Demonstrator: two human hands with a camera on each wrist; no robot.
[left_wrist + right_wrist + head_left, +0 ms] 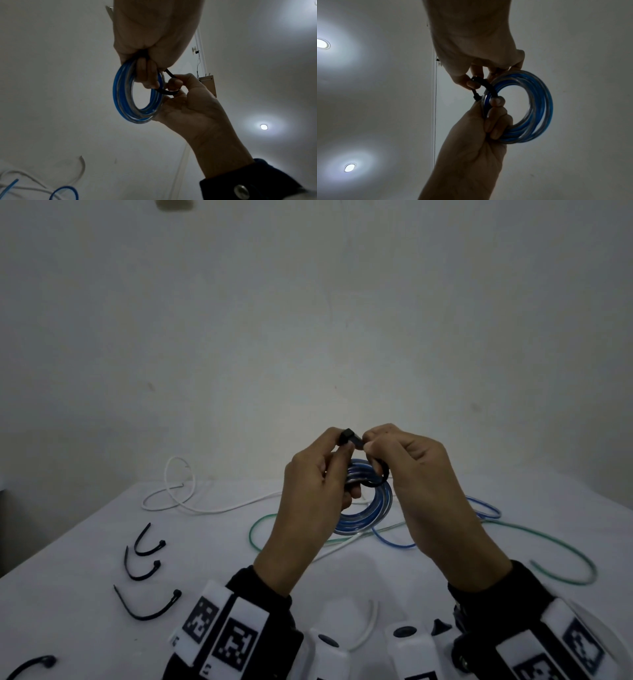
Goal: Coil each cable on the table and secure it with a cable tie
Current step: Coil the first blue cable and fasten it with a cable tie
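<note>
The blue cable coil [368,510] hangs above the table [85,604], half hidden behind both hands. The left hand [313,501] curls round its rim; the right hand [423,487] pinches the black cable tie [376,479] looped through it. Loose white [205,508], green [565,556] cables and spare ties [147,607] lie around; one tie is cut off at the frame's edge.

Hidden and cut-off parts

The cable tie [376,477] passes behind the fingers of both hands, so whether its tail sits in the head stays unclear; a spare tie [29,666] runs off the head view's lower left edge.
</note>
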